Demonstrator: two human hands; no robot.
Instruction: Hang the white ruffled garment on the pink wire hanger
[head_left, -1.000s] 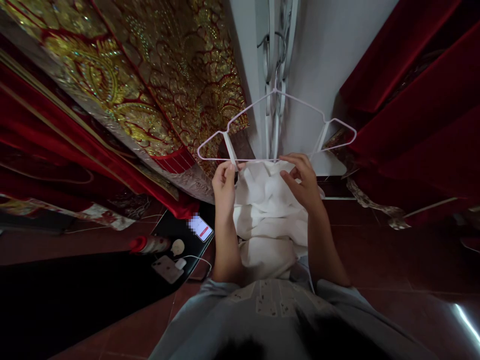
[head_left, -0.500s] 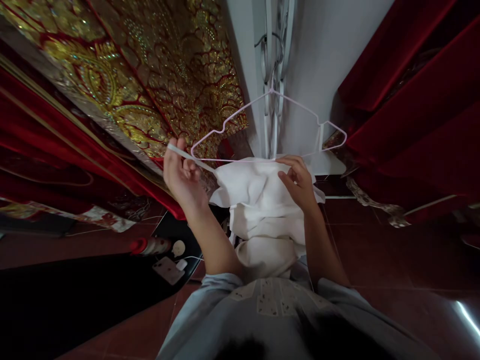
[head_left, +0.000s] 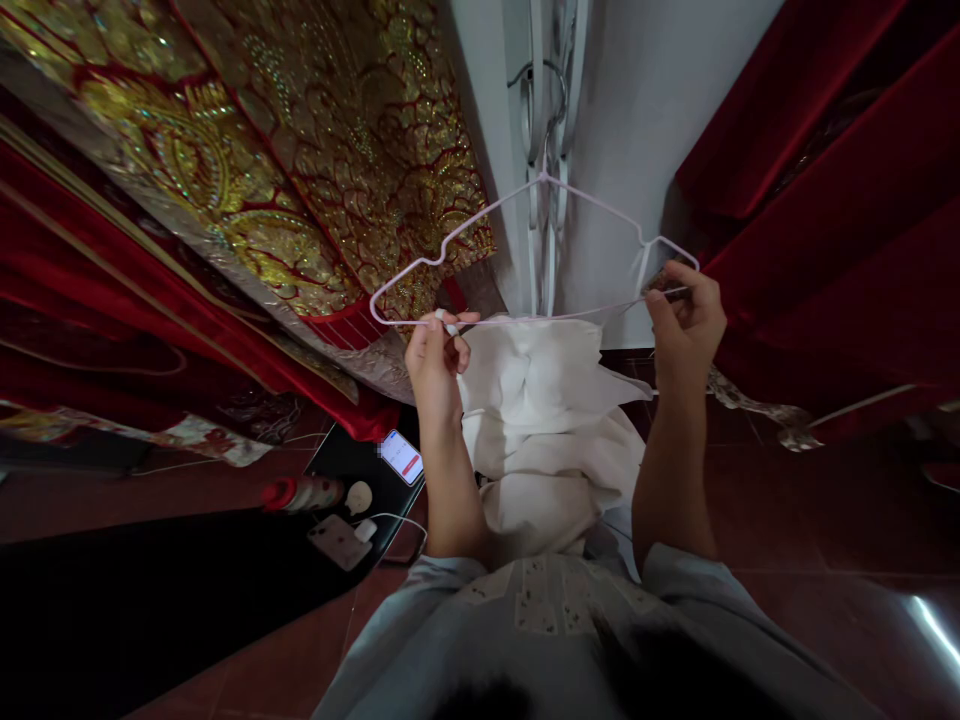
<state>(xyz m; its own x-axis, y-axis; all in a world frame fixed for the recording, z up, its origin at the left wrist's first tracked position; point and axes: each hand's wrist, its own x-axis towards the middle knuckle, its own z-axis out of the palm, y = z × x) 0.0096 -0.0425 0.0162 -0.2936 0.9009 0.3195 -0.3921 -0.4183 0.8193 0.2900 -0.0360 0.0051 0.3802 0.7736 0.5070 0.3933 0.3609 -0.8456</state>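
Note:
A thin pale wire hanger (head_left: 480, 215) hangs by its hook from a fitting on the white wall. A white garment (head_left: 547, 420) droops below its bottom bar, down toward my lap. My left hand (head_left: 436, 365) is closed in a pinch on a white strap of the garment at the hanger's bottom bar, left of centre. My right hand (head_left: 684, 325) is closed round the hanger's right end, where another white strap crosses the wire.
Red and gold embroidered fabric (head_left: 300, 170) hangs at the left, dark red velvet cloth (head_left: 832, 200) at the right. Low on the left, a dark surface holds a phone with a lit screen (head_left: 402, 456), a second phone (head_left: 335, 540) on a white cable and a red-capped bottle (head_left: 300, 492).
My left hand swung out left with the strap, then came back to the hanger's bottom bar. My right hand left the garment's middle and moved to the hanger's right end.

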